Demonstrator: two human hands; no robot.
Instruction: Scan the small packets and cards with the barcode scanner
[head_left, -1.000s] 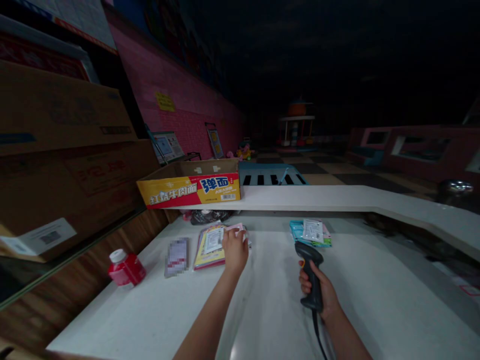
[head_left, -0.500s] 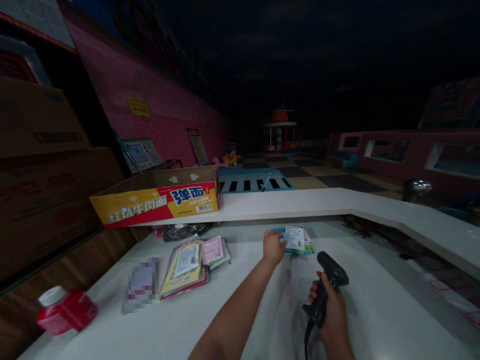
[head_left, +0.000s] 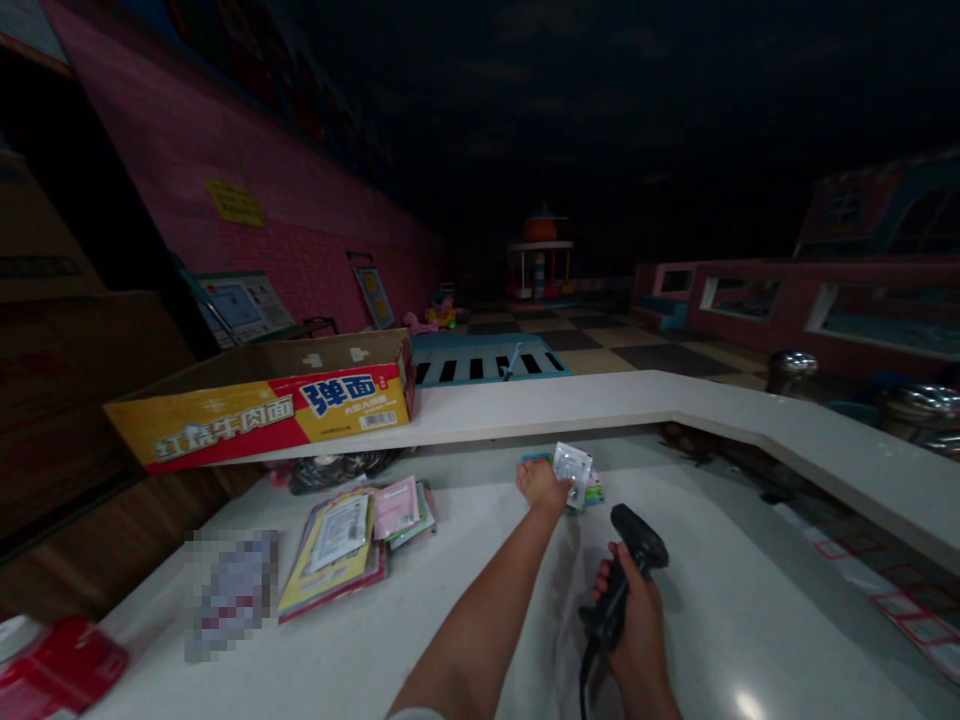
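Observation:
My left hand [head_left: 541,484] is closed on a small silver-white packet [head_left: 573,466], which it tilts up off a small pile of coloured packets [head_left: 595,490] below the white ledge. The fingers are partly hidden behind the packet. My right hand [head_left: 637,625] wraps round the handle of a black barcode scanner [head_left: 626,560], its head to the right of the pile and its cord running down toward me. Left of my arm lies another pile, with a pink packet [head_left: 396,508] beside a yellow packet [head_left: 326,560] that has a white one on top.
A red and yellow cardboard box [head_left: 277,410] stands on the raised white ledge [head_left: 540,405] across the counter [head_left: 450,590]. Dark cables [head_left: 341,470] are bunched under it. A red bottle [head_left: 64,665] and a blurred-out item [head_left: 234,595] lie at the left.
My left hand has taken hold of the silver-white packet and raised its edge from the pile. The scanner stays in my right hand. The view has shifted a little to the right.

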